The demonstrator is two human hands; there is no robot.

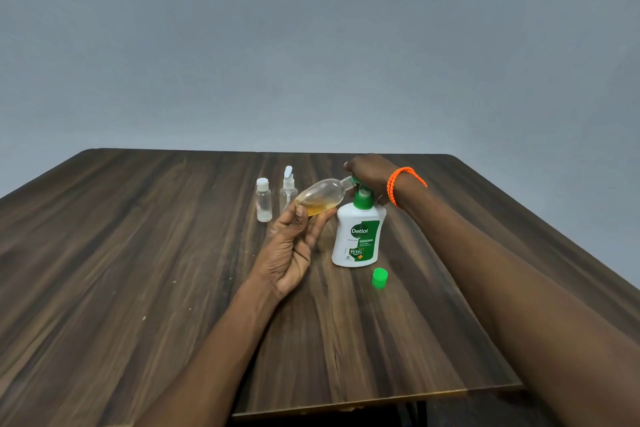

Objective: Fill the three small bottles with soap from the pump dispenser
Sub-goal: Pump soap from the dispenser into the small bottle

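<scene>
1. Left hand grips the bottle, tilted against the pump spout.
2. Right hand presses the pump head, fingers curled over it.
3. Next: probably more pumps, mouth kept on the spout.

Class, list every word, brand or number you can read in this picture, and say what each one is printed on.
"Dettol": white script in the green badge on the dispenser.
"ORIGINAL": green label, just below the badge.
"99.99%": small panel lower on the label, barely legible.
Other fine print on the label: too small to read.
Red mark on the capped bottle: unreadable.
</scene>
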